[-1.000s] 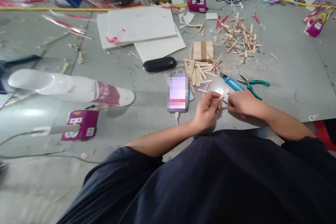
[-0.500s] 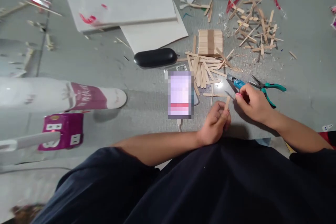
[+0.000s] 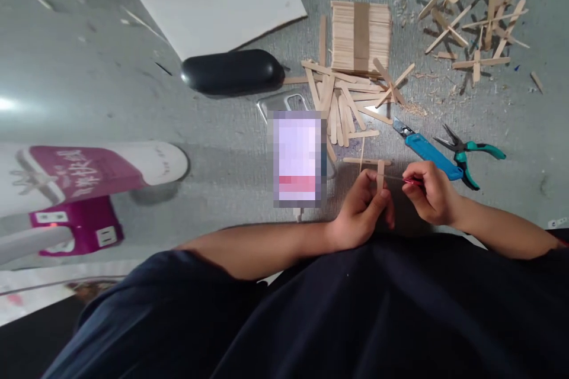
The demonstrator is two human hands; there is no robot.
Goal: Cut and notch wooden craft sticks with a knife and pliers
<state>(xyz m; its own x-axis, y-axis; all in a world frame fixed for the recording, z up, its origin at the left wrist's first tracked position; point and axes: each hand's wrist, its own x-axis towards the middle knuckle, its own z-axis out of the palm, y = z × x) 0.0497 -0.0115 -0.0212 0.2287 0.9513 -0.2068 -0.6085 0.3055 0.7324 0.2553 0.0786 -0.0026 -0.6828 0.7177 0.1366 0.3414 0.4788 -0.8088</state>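
Pinched between the thumb and fingers of my left hand (image 3: pixel 361 208) is a short wooden craft stick (image 3: pixel 381 174), held upright near the table's front edge. My right hand (image 3: pixel 429 194) is closed round the red handle of a thin metal rod-like tool (image 3: pixel 408 180). Its slim shaft points left and meets or crosses the stick; its exact kind is too small to tell. Just beyond my left fingers lies another craft stick (image 3: pixel 353 160) with a small dark slot or mark. A blue utility knife (image 3: pixel 430 154) rests beyond my right hand, beside teal-handled needle-nose pliers (image 3: pixel 462 147).
A phone (image 3: pixel 297 157) with a cable lies left of my hands, near a black case (image 3: pixel 233 72). Behind are loose sticks (image 3: pixel 340 112), a banded stick bundle (image 3: pixel 342 35) and crossed stick pieces (image 3: pixel 491 18). White board (image 3: pixel 222 12) and a purple power socket (image 3: pixel 100 225) are leftward.
My view has shifted closer to the table. My right hand has come away from the utility knife, and its thin tool now reaches the stick in my left hand.
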